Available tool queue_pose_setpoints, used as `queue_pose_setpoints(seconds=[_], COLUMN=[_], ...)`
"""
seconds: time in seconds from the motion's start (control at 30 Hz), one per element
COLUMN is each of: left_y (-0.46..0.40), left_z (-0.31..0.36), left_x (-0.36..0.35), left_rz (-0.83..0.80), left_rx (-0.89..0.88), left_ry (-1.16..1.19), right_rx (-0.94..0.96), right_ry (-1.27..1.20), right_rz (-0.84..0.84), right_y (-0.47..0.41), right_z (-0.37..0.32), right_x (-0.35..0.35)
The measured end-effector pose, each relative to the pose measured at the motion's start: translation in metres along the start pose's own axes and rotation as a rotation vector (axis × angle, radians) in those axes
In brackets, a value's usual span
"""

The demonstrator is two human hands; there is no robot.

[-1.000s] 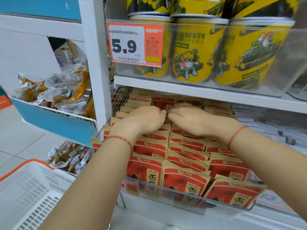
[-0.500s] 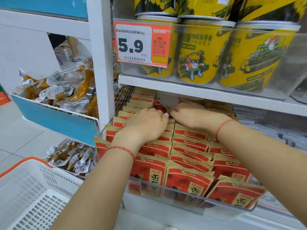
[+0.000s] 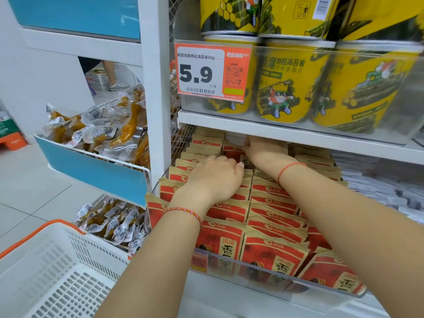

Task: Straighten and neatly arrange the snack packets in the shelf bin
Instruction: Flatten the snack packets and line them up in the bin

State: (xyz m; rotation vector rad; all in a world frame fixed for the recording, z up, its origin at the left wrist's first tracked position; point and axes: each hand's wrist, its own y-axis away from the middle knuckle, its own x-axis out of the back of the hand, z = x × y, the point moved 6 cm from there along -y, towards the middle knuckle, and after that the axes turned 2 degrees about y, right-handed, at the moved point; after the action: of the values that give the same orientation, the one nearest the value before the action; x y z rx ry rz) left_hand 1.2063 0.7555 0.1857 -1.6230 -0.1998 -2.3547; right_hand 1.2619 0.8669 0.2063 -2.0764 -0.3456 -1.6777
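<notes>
Head cam caught the back-row step: left hand (image 3: 214,177) lay flat on the snack packets (image 3: 273,200), right hand (image 3: 263,150) reached under the shelf (image 3: 298,136), grip hidden. Next probably squaring those rear packets.

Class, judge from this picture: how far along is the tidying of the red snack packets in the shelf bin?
Done: the front rows of red packets stand in overlapping lines behind the clear bin front. In hand: the left hand rests on the middle rows, while the right hand reaches the back packets under the shelf; its grip is hidden. Left: the back rows, and the tilted front-right packet.
</notes>
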Motion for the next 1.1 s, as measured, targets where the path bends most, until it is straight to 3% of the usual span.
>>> queue_pose_setpoints(seconds=[0.2,0.47,0.57,0.67,0.83,0.97,1.1], left_y=[0.008,0.072,0.090,0.103,0.109,0.107,0.105], left_z=[-0.001,-0.004,-0.010,-0.017,-0.013,0.008,0.023], left_x=[0.008,0.047,0.061,0.076,0.081,0.083,0.087], left_rz=[-0.086,-0.014,0.179,0.371,0.444,0.375,0.317], left_rx=[-0.017,-0.052,-0.024,-0.011,-0.028,-0.153,-0.237], left_ry=[-0.071,0.092,0.240,0.378,0.583,0.744,1.065], right_rx=[0.056,0.337,0.383,0.469,0.527,0.541,0.477], right_ry=[0.024,0.154,0.029,-0.028,-0.214,-0.479,-0.914], right_rz=[0.047,0.190,0.216,0.375,0.658,0.587,0.435], right_y=[0.018,0.078,0.103,0.125,0.149,0.151,0.149], right_z=[0.000,-0.015,-0.017,-0.016,-0.009,-0.013,-0.011], right_x=[0.011,0.038,0.058,0.087,0.134,0.155,0.161])
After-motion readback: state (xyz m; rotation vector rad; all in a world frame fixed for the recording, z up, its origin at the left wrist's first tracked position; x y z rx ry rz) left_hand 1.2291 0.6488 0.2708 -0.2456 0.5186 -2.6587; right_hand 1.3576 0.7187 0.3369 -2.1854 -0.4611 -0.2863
